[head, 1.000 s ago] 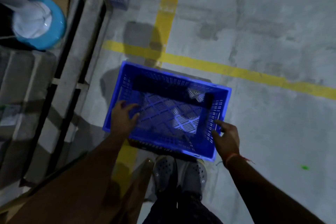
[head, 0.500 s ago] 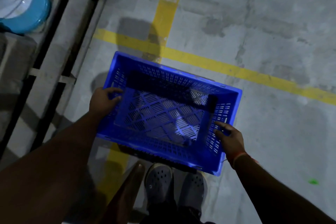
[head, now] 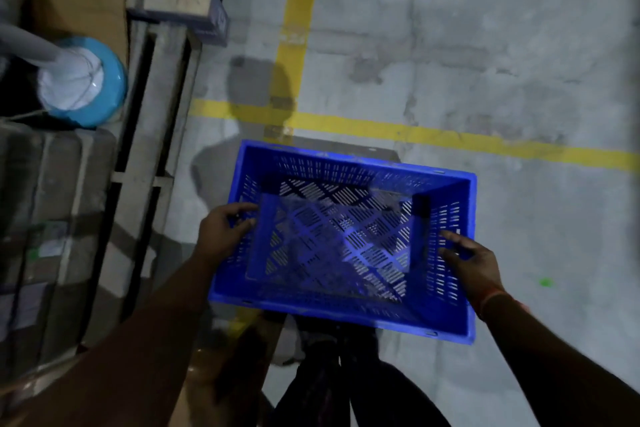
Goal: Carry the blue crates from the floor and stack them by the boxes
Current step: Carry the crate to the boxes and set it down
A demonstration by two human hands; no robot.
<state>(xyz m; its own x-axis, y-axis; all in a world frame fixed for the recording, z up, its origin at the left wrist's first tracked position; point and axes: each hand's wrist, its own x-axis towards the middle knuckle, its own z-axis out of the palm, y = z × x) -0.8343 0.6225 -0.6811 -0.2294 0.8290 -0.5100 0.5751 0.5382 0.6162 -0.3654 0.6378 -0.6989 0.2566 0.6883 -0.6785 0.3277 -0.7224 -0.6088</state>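
An empty blue slotted crate hangs in front of my legs, above the concrete floor. My left hand grips its left wall, fingers curled over the rim. My right hand holds the right wall, with the fingers inside against the slots. The crate's far edge lies just short of the yellow floor line. Cardboard boxes are stacked at the left.
A wooden pallet runs along the left beside the boxes. A blue roll of white wrap sits on the boxes at the upper left. A small blue carton lies at the pallet's far end. Bare concrete spreads to the right.
The crate has shifted a little to the right and lower in view. Both hands keep their hold on its side walls. The boxes and the blue roll have come back into view at the left.
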